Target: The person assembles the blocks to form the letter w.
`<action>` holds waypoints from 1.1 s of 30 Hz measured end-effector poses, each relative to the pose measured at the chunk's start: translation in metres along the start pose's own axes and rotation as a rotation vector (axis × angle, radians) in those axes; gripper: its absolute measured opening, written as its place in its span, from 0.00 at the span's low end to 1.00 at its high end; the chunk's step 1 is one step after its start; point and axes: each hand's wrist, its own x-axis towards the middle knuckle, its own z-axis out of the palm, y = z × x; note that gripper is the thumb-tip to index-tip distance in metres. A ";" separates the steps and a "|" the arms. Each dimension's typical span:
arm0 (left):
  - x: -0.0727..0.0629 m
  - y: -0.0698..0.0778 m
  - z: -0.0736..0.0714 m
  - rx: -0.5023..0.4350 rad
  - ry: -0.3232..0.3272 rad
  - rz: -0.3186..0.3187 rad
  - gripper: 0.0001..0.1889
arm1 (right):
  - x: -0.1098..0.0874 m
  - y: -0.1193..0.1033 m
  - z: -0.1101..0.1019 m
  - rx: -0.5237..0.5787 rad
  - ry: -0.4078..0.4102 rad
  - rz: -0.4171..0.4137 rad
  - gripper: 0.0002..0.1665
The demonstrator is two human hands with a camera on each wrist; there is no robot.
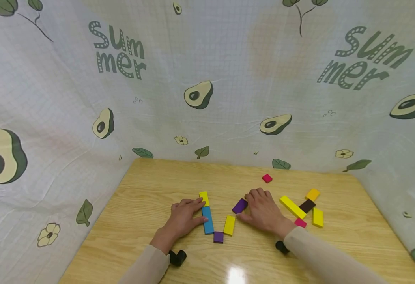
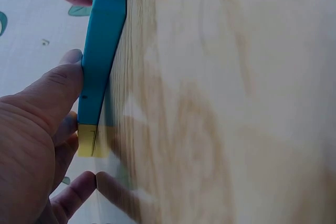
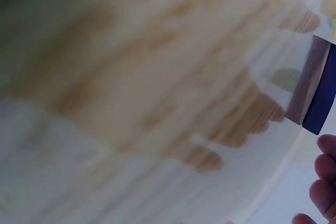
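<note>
My left hand (image 1: 183, 219) lies beside a line of blocks, its thumb at the blue block (image 1: 208, 221) and a fingertip at the yellow block (image 1: 204, 198) at the line's far end. The left wrist view shows that thumb against the side of the blue block (image 2: 102, 56). A small purple block (image 1: 218, 237) lies at the near end, followed by another yellow block (image 1: 229, 225) slanting up to the right. My right hand (image 1: 263, 209) is beside a longer purple block (image 1: 240, 206). In the right wrist view its fingers (image 3: 324, 195) look loosely bent below the purple block (image 3: 321, 98), apart from it.
Right of my right hand lie a long yellow block (image 1: 292, 207), a dark brown block (image 1: 307, 206), an orange block (image 1: 312, 194), a short yellow block (image 1: 318, 217) and a red block (image 1: 300, 223). Another red block (image 1: 267, 178) is farther back. A printed cloth (image 1: 228, 118) surrounds the wooden table (image 1: 150, 185).
</note>
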 end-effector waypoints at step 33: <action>0.001 -0.002 0.002 -0.003 0.010 0.005 0.34 | 0.009 -0.008 0.001 0.096 -0.050 -0.056 0.31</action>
